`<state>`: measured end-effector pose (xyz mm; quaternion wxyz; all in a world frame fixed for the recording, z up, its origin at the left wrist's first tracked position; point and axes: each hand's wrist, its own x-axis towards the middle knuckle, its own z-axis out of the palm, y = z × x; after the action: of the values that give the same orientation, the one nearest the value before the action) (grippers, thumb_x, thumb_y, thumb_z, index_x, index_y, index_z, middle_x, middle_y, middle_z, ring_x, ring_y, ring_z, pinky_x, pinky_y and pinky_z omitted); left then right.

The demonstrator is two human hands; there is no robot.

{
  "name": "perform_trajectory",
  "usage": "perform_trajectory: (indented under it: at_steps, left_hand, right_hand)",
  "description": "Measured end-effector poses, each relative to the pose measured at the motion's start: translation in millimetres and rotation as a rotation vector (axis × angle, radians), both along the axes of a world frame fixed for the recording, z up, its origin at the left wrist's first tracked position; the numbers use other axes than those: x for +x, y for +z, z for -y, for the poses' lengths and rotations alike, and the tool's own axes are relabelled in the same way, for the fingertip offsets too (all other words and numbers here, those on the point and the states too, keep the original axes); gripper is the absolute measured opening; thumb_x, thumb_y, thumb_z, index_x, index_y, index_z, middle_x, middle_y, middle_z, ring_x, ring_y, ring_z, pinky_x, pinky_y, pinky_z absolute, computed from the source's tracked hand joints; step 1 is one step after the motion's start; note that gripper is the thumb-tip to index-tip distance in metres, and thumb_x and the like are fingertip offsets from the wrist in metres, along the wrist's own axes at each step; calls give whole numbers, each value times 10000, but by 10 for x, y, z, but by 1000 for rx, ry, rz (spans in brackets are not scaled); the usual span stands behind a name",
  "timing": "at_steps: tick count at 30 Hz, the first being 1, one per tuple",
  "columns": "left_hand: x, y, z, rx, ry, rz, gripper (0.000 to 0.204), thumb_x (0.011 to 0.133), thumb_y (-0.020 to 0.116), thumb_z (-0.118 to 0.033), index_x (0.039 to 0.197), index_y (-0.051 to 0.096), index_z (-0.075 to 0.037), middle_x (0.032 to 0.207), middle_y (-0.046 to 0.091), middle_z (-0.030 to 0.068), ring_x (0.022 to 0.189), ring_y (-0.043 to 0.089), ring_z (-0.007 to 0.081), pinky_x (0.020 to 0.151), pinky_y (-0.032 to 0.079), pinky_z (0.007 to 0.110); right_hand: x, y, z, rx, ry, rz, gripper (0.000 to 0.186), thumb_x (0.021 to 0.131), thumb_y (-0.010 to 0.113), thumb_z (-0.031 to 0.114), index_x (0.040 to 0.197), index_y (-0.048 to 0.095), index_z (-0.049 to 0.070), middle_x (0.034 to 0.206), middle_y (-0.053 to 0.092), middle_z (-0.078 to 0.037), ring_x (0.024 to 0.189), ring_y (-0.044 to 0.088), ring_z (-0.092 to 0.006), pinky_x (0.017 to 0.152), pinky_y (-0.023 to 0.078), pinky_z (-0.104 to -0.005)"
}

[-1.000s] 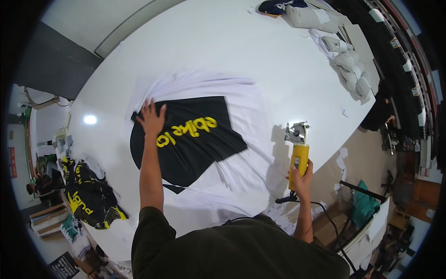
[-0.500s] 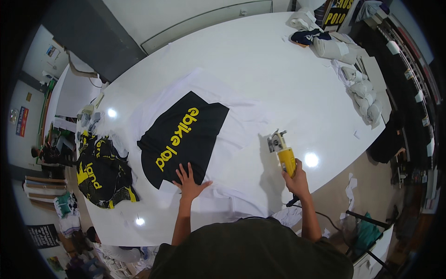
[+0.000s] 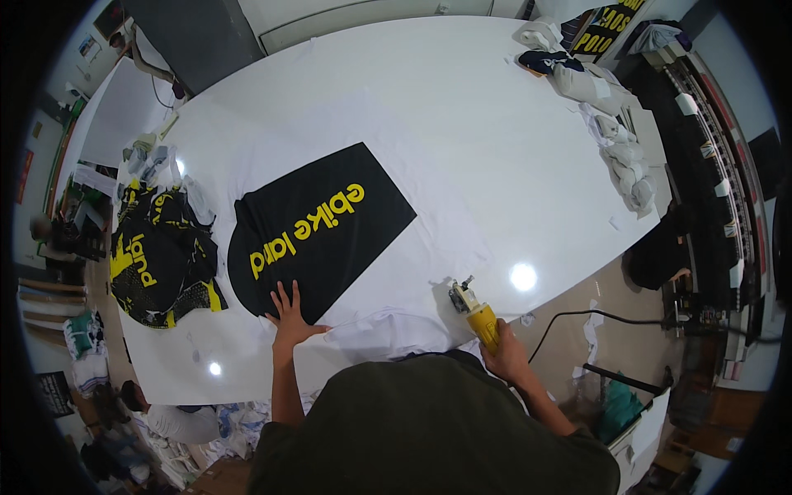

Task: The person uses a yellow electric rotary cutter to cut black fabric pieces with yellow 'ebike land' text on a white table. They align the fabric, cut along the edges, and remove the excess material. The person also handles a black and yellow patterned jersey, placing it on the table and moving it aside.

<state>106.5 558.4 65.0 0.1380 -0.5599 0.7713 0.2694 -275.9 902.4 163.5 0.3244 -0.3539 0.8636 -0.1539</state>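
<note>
Currently, left hand (image 3: 290,322) is spread, fingers over the near edge of the black panel (image 3: 334,256) with yellow lettering, thumb out over white fabric (image 3: 394,323). Panel lies mostly flat left of centre on the white table (image 3: 462,107), white fabric under and around it. Right hand (image 3: 505,356) is wrapped round the yellow handheld cutter (image 3: 483,323), metal head pointing away from the body, well apart from the panel. Black-and-yellow fabric pile (image 3: 161,256) sits farther left.

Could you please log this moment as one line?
left hand: on black fabric; right hand: holding yellow cutter; cutter: apart from black fabric
</note>
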Motion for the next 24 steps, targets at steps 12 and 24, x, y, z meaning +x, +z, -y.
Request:
perform_trajectory:
  at_steps: [12,24]
  left_hand:
    - [42,-17,-1,-10,-7,13,1669,388,974,-650,1685,-7,-274,1731,-184,159,1574,-160,469,1070,31,878]
    - [66,-53,-6,-30,-1,-17,1670,369,981,-638,1686,21,-274,1732,-175,165,1574,-160,471,1068,23,880]
  right_hand:
    - [0,-209,631,-96,15,-40,674,910,701,200,1424,347,-56,1180,616,-364,1050,649,-531,866,550,-560]
    - [-446,-433,1425,-197,178,-145,650,914,682,214,1394,334,-51,1151,629,-368,990,660,-543,821,559,-551]
